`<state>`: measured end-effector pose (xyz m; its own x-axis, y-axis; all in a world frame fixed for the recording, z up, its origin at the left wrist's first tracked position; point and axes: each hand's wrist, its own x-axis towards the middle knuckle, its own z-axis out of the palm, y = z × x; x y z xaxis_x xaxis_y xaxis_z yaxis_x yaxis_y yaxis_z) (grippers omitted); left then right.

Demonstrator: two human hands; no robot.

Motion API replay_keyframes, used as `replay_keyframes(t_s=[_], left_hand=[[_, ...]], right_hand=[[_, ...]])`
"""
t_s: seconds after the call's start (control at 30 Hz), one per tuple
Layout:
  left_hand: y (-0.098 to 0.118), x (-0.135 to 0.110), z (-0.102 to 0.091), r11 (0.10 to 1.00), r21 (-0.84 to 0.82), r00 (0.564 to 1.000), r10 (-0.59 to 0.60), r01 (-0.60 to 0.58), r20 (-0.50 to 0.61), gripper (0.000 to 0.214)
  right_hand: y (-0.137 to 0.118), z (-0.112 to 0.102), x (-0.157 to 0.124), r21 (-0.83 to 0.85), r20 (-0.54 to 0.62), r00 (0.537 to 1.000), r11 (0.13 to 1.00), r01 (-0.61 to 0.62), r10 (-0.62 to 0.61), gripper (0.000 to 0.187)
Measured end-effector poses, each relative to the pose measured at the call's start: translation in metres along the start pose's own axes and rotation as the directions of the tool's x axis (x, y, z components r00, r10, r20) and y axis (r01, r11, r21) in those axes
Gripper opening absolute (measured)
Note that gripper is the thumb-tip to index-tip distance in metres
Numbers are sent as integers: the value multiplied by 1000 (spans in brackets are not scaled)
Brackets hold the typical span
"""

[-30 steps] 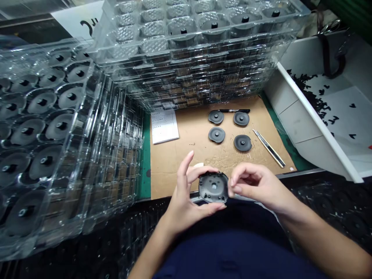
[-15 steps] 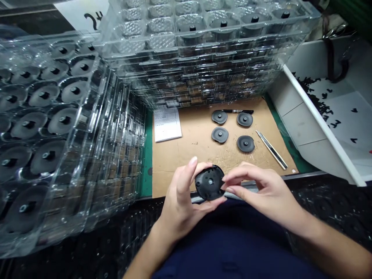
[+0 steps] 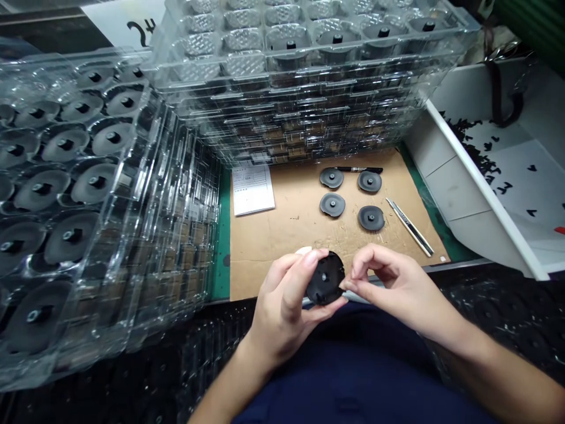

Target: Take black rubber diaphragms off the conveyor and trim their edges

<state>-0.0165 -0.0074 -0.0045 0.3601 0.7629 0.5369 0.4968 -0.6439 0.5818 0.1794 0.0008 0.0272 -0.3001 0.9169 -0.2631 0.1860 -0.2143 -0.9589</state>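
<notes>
Head view: left hand (image 3: 282, 300) had lowered its raised forefinger to the disc's (image 3: 326, 290) upper rim, probably bracing it. Hand curled round disc, above the cardboard's (image 3: 265, 244) near edge. Right hand (image 3: 395, 285) pinched at right rim; contents indiscernible. Disc black, tilted, pale-centred.

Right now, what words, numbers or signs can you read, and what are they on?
White sheet: "#", beside a curved character I can't read surely.
Paper slip: print too small to read.
Cutter knife: marking too small to read.
Pen: markings too small to read.
</notes>
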Motion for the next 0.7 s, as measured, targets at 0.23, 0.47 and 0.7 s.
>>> replay_keyframes(t_s=[0.23, 0.47, 0.7], left_hand=[[4, 1, 3, 984, -155, 996, -87, 88, 13, 110], [11, 4, 11, 970, -200, 990, -131, 137, 45, 110], [30, 10, 32, 876, -354, 936, -251, 329, 248, 91]], right_hand=[[17, -6, -15, 81, -69, 997, 996, 28, -22, 8], [38, -11, -36, -157, -196, 939, 954, 254, -282, 23], [42, -22, -45, -444, -159, 839, 796, 410, -521, 26]])
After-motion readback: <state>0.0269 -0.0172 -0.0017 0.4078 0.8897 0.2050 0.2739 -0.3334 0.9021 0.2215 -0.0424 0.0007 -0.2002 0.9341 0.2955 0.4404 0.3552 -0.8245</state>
